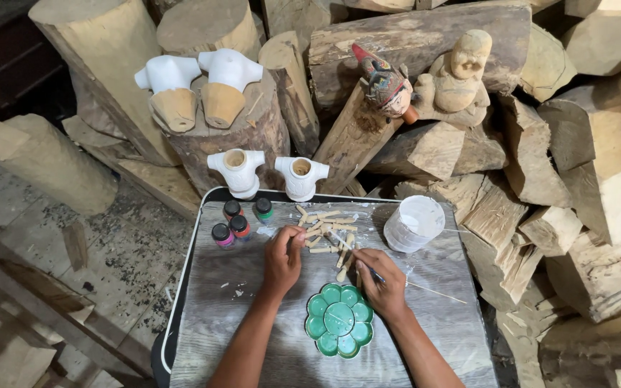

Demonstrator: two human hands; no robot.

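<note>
- Wooden pegs [323, 230], small and pale, lie heaped at the far middle of the grey wood-grain tray table [253, 323].
- Left hand [282, 260] reaches into the heap, fingers pinched on one peg.
- Right hand [382, 284] grips a thin brush [376, 274] beside the heap.
- Green flower-shaped paint palette [338, 320] sits near, between both wrists.
- White plastic cup [414, 223] stands far right; four small paint bottles [238, 220] stand far left.

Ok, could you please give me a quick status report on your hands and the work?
Left hand reaching into wooden pegs. Right hand holding thin brush. Green flower palette between wrists. White cup beside pegs.
</note>
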